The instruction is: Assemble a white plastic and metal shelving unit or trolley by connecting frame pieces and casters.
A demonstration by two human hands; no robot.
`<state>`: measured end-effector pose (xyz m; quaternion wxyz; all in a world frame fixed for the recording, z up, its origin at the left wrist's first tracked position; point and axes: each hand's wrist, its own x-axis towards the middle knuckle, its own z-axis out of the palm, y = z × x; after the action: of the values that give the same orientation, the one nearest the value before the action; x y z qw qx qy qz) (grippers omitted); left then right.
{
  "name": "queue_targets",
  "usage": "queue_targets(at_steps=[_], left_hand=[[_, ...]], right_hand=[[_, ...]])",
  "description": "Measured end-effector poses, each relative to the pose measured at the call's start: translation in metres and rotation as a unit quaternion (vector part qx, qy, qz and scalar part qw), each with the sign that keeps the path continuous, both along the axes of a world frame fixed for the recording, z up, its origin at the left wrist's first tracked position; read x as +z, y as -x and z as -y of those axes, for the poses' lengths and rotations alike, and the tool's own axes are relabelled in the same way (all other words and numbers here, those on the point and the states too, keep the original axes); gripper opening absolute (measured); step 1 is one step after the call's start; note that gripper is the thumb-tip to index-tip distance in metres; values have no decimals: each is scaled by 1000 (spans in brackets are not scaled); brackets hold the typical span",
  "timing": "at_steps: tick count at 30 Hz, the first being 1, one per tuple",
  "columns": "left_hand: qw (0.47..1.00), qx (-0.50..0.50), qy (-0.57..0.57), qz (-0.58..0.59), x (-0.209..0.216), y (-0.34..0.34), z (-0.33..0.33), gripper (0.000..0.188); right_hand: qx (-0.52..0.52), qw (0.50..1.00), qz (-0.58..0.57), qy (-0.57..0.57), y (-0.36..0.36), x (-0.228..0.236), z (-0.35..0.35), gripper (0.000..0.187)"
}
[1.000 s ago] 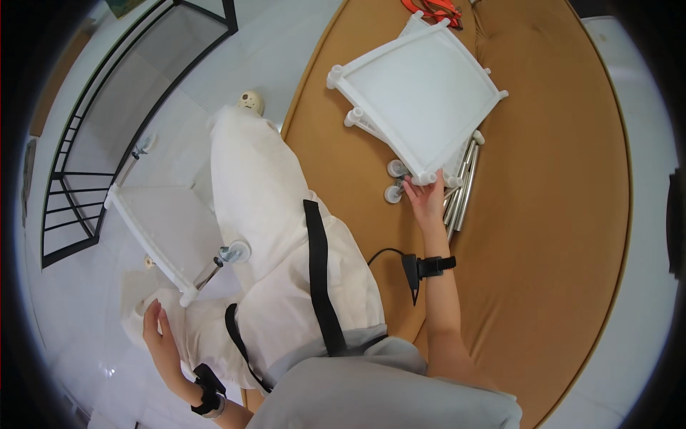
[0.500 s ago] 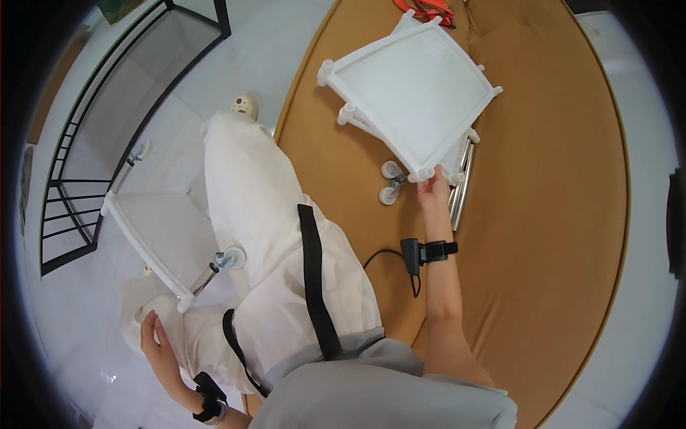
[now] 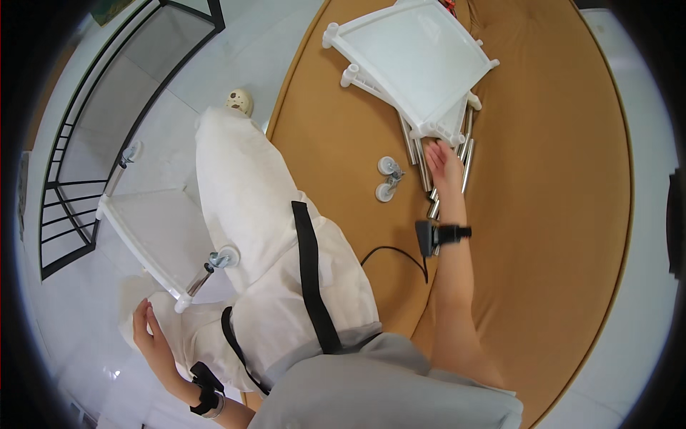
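Observation:
Two white plastic shelf trays point(image 3: 418, 61) with corner sockets lie stacked askew on the brown couch. My right hand point(image 3: 444, 166) is just below the near corner of the stack, its fingers loosely apart and seemingly holding nothing; whether a fingertip touches the corner is hard to see. Under and beside that hand lie several shiny metal tubes point(image 3: 467, 166), partly covered by the trays. My left hand point(image 3: 151, 334) hovers by my leg with its fingers stretched out. Near it, another white tray point(image 3: 161, 225) has short metal tubes with casters point(image 3: 225, 257) at its corners.
Two loose casters point(image 3: 386, 179) lie on the couch point(image 3: 550, 214), left of the tubes. A black metal frame point(image 3: 136, 129) stands on the pale tiled floor at the left. A cable point(image 3: 393, 248) runs from my right wrist band. Something red shows behind the trays.
The tray stack has shifted away from me, uncovering more metal tubes. My right hand has come off the tray corner and moved slightly right and forward. My left hand barely moved.

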<state>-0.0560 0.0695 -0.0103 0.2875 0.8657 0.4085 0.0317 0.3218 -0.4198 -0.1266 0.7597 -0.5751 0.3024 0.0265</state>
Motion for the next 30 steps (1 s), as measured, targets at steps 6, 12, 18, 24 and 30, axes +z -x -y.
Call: queue_targets(at_steps=[6, 12, 18, 24, 30], left_hand=[[999, -49, 7, 7, -9, -26, 7, 23], [998, -60, 4, 26, 1, -39, 10, 24], [997, -68, 17, 35, 5, -39, 26, 20], [990, -72, -9, 121, 30, -68, 19, 18], [960, -160, 31, 230, 31, -119, 29, 17]], right_hand=[[41, 701, 32, 711, 42, -7, 47, 31], [113, 670, -74, 730, 41, -20, 63, 38], [133, 662, -35, 736, 40, -35, 81, 36], [188, 690, -83, 694, 52, -20, 66, 40], [257, 828, 142, 478, 76, 52, -53, 32]])
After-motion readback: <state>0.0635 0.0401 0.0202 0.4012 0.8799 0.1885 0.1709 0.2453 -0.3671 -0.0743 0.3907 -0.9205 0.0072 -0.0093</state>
